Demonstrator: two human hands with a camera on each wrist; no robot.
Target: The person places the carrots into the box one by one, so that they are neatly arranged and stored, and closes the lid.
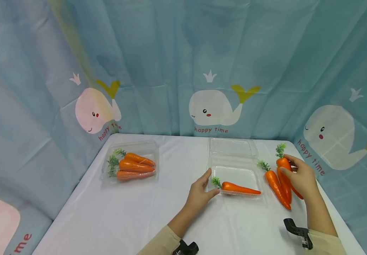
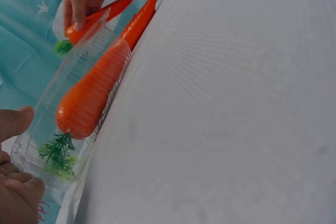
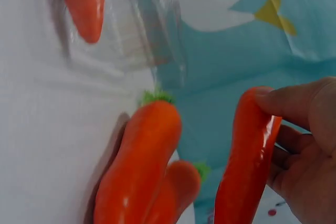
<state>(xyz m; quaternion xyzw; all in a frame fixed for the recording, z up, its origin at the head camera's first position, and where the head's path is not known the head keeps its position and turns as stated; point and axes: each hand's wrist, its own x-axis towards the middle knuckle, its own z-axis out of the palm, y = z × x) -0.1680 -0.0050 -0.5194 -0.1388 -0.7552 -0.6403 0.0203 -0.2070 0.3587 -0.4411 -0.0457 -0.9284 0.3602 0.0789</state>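
Note:
Near the right edge of the table my right hand pinches an orange carrot by its thick end, close to the green leaves. In the right wrist view that carrot is apart from two others. Those two carrots lie side by side on the cloth below it. My left hand holds the near left corner of a clear plastic box, thumb at the front, fingers along the side. One carrot lies crosswise at the box's front, leaves toward the left hand. The box's lid is folded back.
A second clear box with several carrots in it stands at the back left of the white table. A blue curtain printed with whales surrounds the table's back and sides.

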